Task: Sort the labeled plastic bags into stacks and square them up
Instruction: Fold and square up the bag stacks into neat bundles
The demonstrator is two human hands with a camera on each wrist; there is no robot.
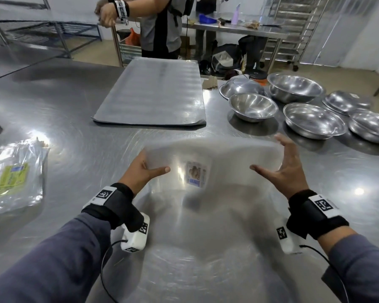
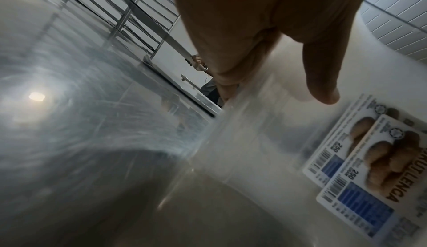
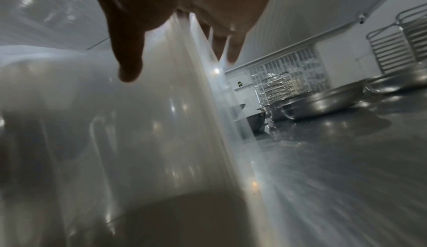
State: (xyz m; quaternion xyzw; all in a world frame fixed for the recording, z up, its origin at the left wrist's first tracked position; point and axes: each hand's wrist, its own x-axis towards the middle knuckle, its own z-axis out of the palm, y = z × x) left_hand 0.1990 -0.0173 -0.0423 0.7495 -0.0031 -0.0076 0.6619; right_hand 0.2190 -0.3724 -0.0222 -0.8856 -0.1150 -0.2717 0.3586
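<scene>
1. Head view: a bundle of clear plastic bags (image 1: pixel 212 158) is held upright between both hands above the steel table (image 1: pixel 79 119), motion-blurred. One label (image 1: pixel 196 174) is discernible through the plastic.
2. Head view, left hand (image 1: pixel 143 171): thumb laid across the near face of the bundle, fingers hidden behind it; the bundle's left edge is pinched.
3. Head view, right hand (image 1: pixel 288 169): fingers spread and nearly straight, palm against the bundle's right edge, thumb on the near face. It presses the edge without wrapping around it.
4. Head view only: a second stack of bags with a yellow-green label (image 1: pixel 13 176) lies flat at the table's left, well apart from the held bundle. Also one flat grey tray (image 1: pixel 153 92), six steel bowls (image 1: pixel 252 106) at the right, and one other person (image 1: pixel 160 25) beyond the table.
5. Left wrist view: two overlapping labels (image 2: pixel 367 159) are resolved, each with a food photo, a barcode and a blue panel. The thumb (image 2: pixel 323 79) lies on the plastic.
6. Right wrist view: the bundle's layered right edge (image 3: pixel 208 104) is seen end-on; layer count cannot be determined. The thumb (image 3: pixel 129 53) is on one face, fingertips (image 3: pixel 233 50) extend past the edge. No label visible.
</scene>
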